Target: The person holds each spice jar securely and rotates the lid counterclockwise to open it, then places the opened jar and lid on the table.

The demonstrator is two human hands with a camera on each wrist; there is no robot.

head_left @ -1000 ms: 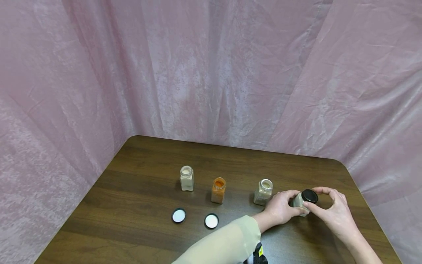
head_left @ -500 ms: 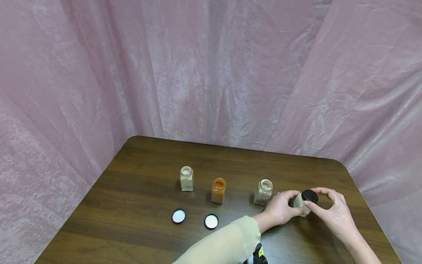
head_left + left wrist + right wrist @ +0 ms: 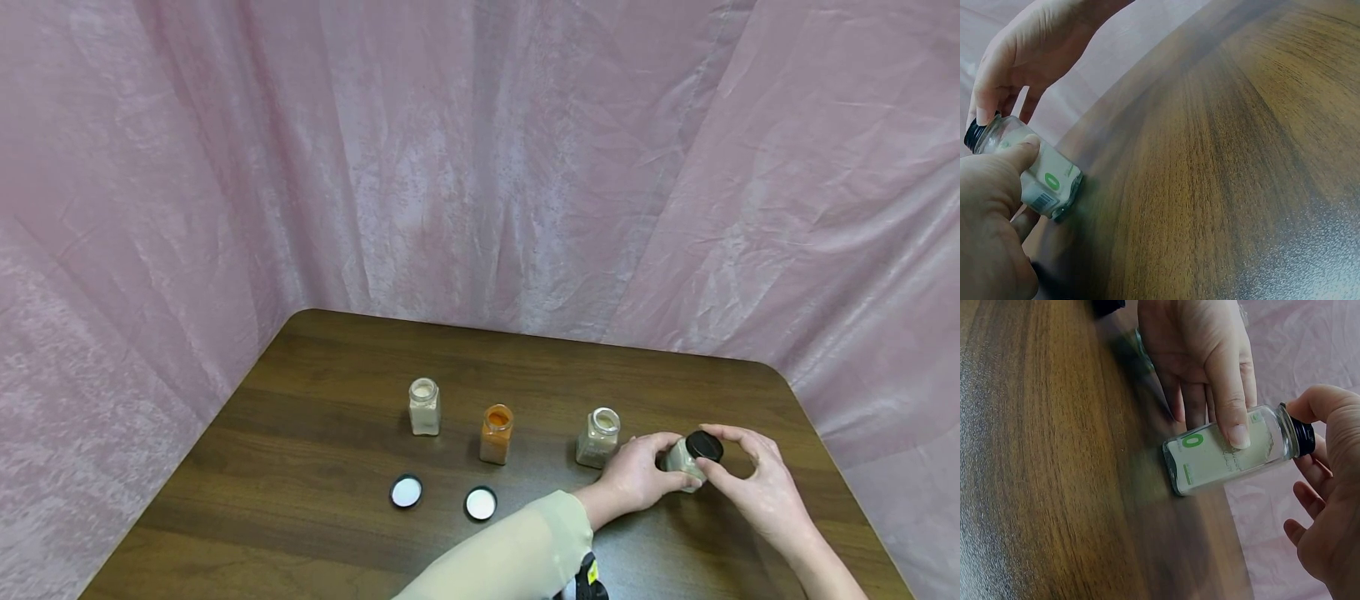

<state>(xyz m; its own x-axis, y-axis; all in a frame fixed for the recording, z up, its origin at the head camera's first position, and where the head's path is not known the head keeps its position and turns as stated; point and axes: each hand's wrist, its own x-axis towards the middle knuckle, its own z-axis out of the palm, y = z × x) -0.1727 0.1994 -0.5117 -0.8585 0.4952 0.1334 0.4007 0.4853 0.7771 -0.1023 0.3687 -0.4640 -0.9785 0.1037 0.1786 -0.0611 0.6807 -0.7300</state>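
At the right of the head view, my left hand [image 3: 637,473] grips the body of a glass spice jar [image 3: 681,461] holding pale powder. My right hand [image 3: 761,479] pinches the jar's black lid [image 3: 705,447] between thumb and fingers. In the left wrist view the jar [image 3: 1044,172] leans, its base right at the tabletop, with my left thumb [image 3: 1025,150] along its side. The right wrist view shows the jar's green-marked label [image 3: 1213,450] and the lid [image 3: 1300,437] sitting on its neck. Just left of my left hand stands an uncapped jar of pale powder [image 3: 598,437].
Farther left are an uncapped jar of orange powder [image 3: 497,435] and another of whitish powder [image 3: 425,408]. Two black lids, a left one [image 3: 407,491] and a right one [image 3: 481,503], lie white side up nearby. Pink curtains [image 3: 480,167] surround the wooden table [image 3: 300,467].
My right thumb and fingers have shifted slightly around the lid. The left hand, the held jar and the other jars have stayed put.
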